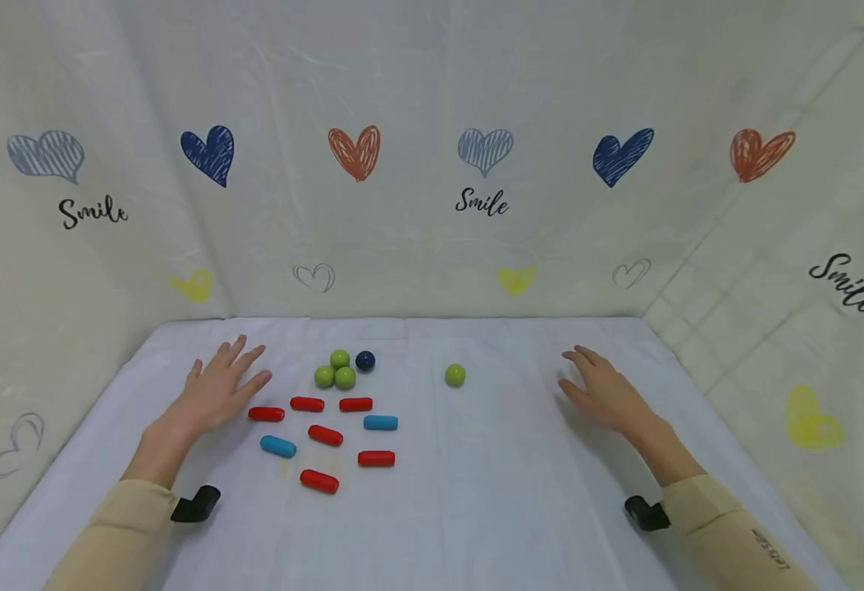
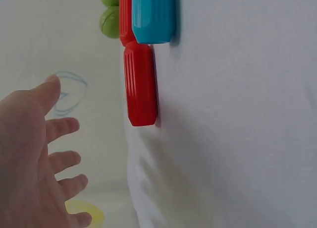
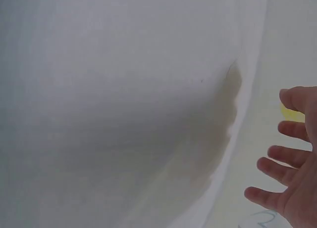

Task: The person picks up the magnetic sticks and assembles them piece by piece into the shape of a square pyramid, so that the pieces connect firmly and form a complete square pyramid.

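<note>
My left hand (image 1: pixel 213 390) hovers over the left of the white table, fingers spread and holding nothing. Nearest to it lies a red ridged cylinder (image 1: pixel 266 414), which also shows in the left wrist view beside a blue cylinder (image 2: pixel 153 15). Several more red cylinders (image 1: pixel 325 435) and a second blue one (image 1: pixel 381 423) lie scattered to the right. Behind them, three green balls (image 1: pixel 345 378) cluster by a dark blue ball (image 1: pixel 365 361). A lone green ball (image 1: pixel 455 375) sits farther right. My right hand (image 1: pixel 609 394) is held above the table's right side, fingers loosely extended, nothing in it.
A white cloth covers the table (image 1: pixel 513 492). Pale curtains (image 1: pixel 417 238) printed with hearts and "Smile" rise at its back and both sides. Each wrist carries a small black camera (image 1: pixel 197 504), just past the beige sleeves (image 1: pixel 727 525).
</note>
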Demonstrator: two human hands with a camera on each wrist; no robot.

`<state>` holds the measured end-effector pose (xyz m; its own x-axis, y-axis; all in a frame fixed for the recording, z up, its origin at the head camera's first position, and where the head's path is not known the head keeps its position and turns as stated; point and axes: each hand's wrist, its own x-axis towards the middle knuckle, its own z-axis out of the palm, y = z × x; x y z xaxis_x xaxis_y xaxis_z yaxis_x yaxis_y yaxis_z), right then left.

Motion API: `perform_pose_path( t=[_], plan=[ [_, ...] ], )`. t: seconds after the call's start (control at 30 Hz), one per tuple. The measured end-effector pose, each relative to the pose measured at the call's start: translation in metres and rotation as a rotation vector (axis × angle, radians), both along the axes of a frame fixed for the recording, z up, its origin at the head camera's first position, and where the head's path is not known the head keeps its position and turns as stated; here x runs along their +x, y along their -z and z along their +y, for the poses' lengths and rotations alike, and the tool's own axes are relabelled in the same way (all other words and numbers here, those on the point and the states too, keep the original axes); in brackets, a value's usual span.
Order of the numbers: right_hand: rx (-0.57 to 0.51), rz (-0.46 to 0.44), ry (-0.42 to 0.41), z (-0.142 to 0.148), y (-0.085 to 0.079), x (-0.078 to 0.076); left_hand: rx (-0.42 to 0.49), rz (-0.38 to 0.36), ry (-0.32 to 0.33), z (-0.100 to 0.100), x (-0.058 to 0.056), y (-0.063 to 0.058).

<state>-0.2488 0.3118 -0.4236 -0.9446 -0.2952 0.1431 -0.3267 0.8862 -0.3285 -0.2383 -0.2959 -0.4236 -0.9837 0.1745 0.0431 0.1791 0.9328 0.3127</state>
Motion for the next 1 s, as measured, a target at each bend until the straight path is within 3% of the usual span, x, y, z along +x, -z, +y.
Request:
perform_pose_path(
  t=[0.3,0.63,1.0],
  plan=[
    [-0.055,0.012,-0.029,-0.019,-0.002,-0.001,0.057,0.054,0.026,0.018,0.006,-0.004],
    [-0.196,0.011,-0.081,-0.034,0.005,-0.008,0.158,0.075,0.082,0.036,0.013,-0.003],
    [-0.371,-0.072,-0.082,-0.049,0.006,-0.012,0.237,0.111,0.163,0.058,0.018,-0.004]
  ],
)
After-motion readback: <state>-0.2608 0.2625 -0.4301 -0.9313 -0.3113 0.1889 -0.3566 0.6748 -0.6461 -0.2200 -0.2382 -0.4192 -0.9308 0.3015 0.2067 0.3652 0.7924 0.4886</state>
